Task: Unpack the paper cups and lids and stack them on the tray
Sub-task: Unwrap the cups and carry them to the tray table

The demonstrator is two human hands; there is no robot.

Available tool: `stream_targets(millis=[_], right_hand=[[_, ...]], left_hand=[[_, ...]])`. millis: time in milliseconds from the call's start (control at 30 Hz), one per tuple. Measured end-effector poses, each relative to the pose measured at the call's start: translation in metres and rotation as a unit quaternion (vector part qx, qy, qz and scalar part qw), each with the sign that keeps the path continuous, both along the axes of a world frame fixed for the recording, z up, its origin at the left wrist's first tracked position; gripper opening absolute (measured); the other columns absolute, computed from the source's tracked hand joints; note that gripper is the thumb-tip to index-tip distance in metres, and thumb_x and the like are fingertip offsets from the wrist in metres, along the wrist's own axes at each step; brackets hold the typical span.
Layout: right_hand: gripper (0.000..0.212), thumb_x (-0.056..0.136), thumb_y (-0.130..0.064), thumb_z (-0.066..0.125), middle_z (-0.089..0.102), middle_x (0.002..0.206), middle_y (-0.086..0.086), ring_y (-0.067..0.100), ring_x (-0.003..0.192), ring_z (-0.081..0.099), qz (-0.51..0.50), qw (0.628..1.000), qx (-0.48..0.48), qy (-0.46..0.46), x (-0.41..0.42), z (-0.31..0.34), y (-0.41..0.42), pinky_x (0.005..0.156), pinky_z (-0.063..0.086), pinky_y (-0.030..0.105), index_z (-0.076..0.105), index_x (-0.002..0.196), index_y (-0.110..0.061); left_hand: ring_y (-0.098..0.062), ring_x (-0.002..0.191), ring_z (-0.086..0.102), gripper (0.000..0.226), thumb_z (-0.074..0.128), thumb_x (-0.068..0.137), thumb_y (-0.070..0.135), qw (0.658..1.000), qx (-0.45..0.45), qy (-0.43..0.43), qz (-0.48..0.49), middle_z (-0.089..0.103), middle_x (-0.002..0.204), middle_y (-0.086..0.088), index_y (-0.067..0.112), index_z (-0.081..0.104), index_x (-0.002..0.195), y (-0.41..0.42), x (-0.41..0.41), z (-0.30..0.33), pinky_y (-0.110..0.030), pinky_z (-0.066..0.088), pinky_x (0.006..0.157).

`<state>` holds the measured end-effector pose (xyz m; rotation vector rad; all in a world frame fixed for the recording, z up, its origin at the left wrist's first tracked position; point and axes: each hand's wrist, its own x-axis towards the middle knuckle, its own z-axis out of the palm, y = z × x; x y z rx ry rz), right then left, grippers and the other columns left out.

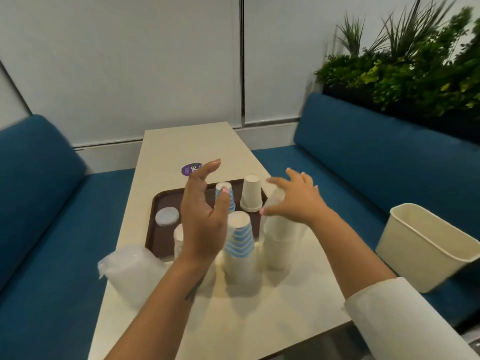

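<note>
Both hands were raised above the table (181, 144), fingers spread and gripping nothing. The left hand (202, 216) hovered over the brown tray (155, 224); the right hand (293, 198) hovered above a wrapped cup stack (281, 240). On the tray stood inverted white cups (251, 194), striped cups (240, 240) and lids (167, 216). A bagged lid sleeve (130, 263) lay near left.

Tray (158, 203): dark brown. Table (192, 144): cream, bearing a round purple sticker (188, 169). Near cup stack (240, 242): white with light-blue stripes; far cup stack (251, 193): plain white. Lids (167, 216): pale grey-white. Benches (376, 152): deep blue. Bin (420, 245): cream. Plants (405, 74): green. Sleeve (405, 320): white.
</note>
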<state>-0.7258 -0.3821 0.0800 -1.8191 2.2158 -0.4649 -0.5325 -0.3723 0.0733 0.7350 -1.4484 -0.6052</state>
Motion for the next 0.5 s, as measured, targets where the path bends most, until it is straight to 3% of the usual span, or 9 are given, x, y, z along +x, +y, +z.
stream_targets(millis=[133, 200, 267, 367, 467, 500], right_hand=[[0.067, 0.079, -0.043, 0.071, 0.034, 0.148, -0.001, 0.029, 0.131, 0.035, 0.07, 0.997, 0.03, 0.0, -0.019, -0.019, -0.006, 0.102, 0.038, 0.043, 0.041, 0.139, -0.044], [0.055, 0.084, -0.034, 0.066, 0.044, 0.138, -0.002, 0.026, 0.119, 0.047, 0.075, 0.997, -0.001, -0.006, -0.028, -0.022, -0.007, 0.092, 0.045, 0.036, 0.048, 0.135, -0.043], [0.05, 0.084, -0.029, 0.066, 0.05, 0.129, -0.002, 0.023, 0.11, 0.052, 0.085, 0.996, -0.011, -0.011, -0.037, -0.022, -0.005, 0.082, 0.045, 0.03, 0.053, 0.131, -0.042], [0.05, 0.077, -0.023, 0.068, 0.056, 0.118, -0.004, 0.015, 0.093, 0.053, 0.093, 0.995, -0.015, -0.026, -0.048, -0.02, 0.002, 0.072, 0.045, 0.025, 0.059, 0.124, -0.041], [0.045, 0.076, -0.028, 0.067, 0.061, 0.111, -0.009, 0.012, 0.087, 0.052, 0.091, 0.996, -0.013, -0.015, -0.055, -0.016, 0.015, 0.076, 0.053, 0.028, 0.062, 0.118, -0.043], [0.043, 0.076, -0.032, 0.066, 0.063, 0.109, -0.01, 0.012, 0.088, 0.055, 0.094, 0.995, -0.011, -0.006, -0.056, -0.015, 0.021, 0.078, 0.053, 0.03, 0.061, 0.118, -0.044]], left_hand=[[-0.009, 0.124, 0.051, 0.038, 0.05, 0.083, 0.023, 0.999, 0.014, 0.004, -0.034, 0.058, 0.125, 0.005, 0.028, 0.05, 0.12, 0.016, -0.049, -0.014, -0.02, 0.039, 0.102], [-0.003, 0.123, 0.051, 0.04, 0.053, 0.082, 0.018, 0.998, 0.037, -0.001, -0.041, 0.057, 0.126, 0.008, 0.025, 0.05, 0.122, 0.022, -0.071, -0.026, -0.018, 0.039, 0.101], [-0.006, 0.127, 0.048, 0.049, 0.056, 0.081, 0.014, 0.994, 0.084, -0.009, -0.064, 0.055, 0.13, 0.002, 0.017, 0.048, 0.129, 0.023, -0.092, -0.045, -0.021, 0.037, 0.104], [-0.001, 0.132, 0.04, 0.074, 0.062, 0.069, 0.026, 0.98, 0.173, -0.043, -0.088, 0.043, 0.141, 0.011, 0.025, 0.033, 0.138, 0.022, -0.115, -0.072, -0.028, 0.034, 0.11], [0.004, 0.132, 0.029, 0.11, 0.082, 0.064, 0.029, 0.96, 0.234, -0.123, -0.088, 0.024, 0.153, 0.01, 0.04, 0.008, 0.144, 0.027, -0.138, -0.092, -0.019, 0.026, 0.111], [0.0, 0.136, 0.028, 0.118, 0.086, 0.059, 0.035, 0.959, 0.232, -0.138, -0.089, 0.021, 0.155, 0.009, 0.051, 0.001, 0.14, 0.03, -0.144, -0.098, -0.024, 0.026, 0.114]])
